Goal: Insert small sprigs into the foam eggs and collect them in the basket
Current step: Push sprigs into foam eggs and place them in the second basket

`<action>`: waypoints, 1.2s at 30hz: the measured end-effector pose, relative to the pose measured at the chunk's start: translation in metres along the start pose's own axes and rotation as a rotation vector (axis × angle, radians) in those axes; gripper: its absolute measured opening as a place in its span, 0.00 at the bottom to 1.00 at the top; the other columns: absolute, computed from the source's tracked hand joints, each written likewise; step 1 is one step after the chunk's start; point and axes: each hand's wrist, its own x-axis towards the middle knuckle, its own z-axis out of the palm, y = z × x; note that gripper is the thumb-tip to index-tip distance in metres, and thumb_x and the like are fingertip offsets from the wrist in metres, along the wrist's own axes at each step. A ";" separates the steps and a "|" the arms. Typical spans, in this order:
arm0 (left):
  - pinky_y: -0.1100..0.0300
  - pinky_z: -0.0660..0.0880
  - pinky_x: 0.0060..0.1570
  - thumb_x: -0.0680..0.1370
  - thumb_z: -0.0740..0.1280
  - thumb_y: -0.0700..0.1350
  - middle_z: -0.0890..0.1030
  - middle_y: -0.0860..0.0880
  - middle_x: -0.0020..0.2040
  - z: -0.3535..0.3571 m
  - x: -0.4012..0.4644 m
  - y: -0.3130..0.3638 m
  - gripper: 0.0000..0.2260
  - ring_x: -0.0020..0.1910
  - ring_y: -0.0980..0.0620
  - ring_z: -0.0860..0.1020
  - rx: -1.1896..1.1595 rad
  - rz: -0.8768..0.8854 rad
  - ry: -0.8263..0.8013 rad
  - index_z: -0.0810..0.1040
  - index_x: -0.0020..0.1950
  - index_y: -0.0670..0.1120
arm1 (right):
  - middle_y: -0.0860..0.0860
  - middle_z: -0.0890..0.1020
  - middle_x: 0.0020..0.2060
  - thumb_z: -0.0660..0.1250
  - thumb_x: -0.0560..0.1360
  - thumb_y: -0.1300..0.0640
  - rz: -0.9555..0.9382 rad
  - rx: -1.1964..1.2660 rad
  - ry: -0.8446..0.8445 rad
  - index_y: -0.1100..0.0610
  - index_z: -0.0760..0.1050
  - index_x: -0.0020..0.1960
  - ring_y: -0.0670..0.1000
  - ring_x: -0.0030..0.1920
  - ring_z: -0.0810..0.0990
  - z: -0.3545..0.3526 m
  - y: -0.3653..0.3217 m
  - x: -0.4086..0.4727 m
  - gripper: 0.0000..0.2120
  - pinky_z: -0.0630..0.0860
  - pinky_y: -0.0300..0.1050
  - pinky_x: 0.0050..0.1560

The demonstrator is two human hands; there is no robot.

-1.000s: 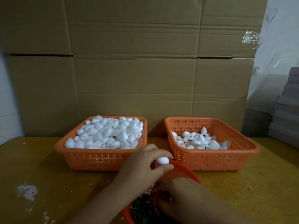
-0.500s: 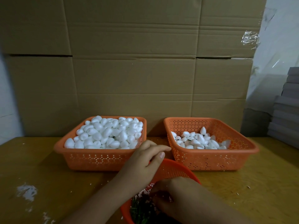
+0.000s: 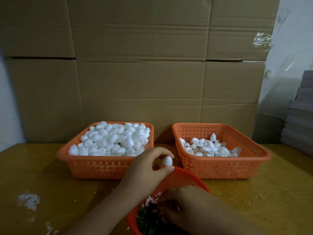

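My left hand (image 3: 147, 172) pinches one white foam egg (image 3: 167, 161) between thumb and fingers, above the far rim of a round orange bowl (image 3: 184, 180). The bowl holds dark green sprigs (image 3: 145, 221) and pink-white crumbs. My right hand (image 3: 184, 206) reaches down into the bowl with curled fingers; whether it holds a sprig is hidden. Behind, the left orange basket (image 3: 105, 167) is heaped with plain foam eggs. The right orange basket (image 3: 220, 168) holds a smaller pile of eggs, some with dark sprig ends showing.
Everything sits on a yellowish wooden table (image 3: 50, 192) with white foam crumbs (image 3: 28, 200) at the left. A wall of cardboard boxes (image 3: 140, 73) stands right behind the baskets. A stack of grey flat boxes (image 3: 299, 119) rises at the right edge.
Half a second ago my left hand's fingers hid the egg; now the egg shows again between thumb and fingertips. My right hand stays in the bowl.
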 end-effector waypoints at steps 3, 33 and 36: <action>0.61 0.77 0.51 0.73 0.71 0.50 0.80 0.65 0.51 0.000 0.000 0.002 0.11 0.53 0.63 0.79 -0.063 -0.007 0.015 0.78 0.51 0.65 | 0.41 0.82 0.52 0.62 0.75 0.47 0.001 0.007 -0.006 0.38 0.74 0.62 0.40 0.50 0.79 -0.001 -0.001 0.000 0.16 0.75 0.36 0.52; 0.60 0.78 0.47 0.72 0.74 0.40 0.80 0.62 0.47 -0.001 0.001 0.005 0.16 0.46 0.62 0.80 -0.111 -0.030 0.057 0.78 0.49 0.61 | 0.40 0.82 0.53 0.61 0.76 0.46 0.017 -0.001 -0.031 0.38 0.74 0.62 0.40 0.51 0.79 -0.001 0.000 0.001 0.15 0.75 0.36 0.53; 0.56 0.78 0.54 0.72 0.74 0.39 0.82 0.62 0.50 -0.001 0.001 0.004 0.16 0.54 0.63 0.80 -0.154 -0.046 0.050 0.78 0.49 0.60 | 0.40 0.82 0.53 0.61 0.76 0.46 0.016 -0.002 -0.022 0.38 0.73 0.63 0.40 0.51 0.79 0.000 0.001 0.001 0.16 0.75 0.35 0.52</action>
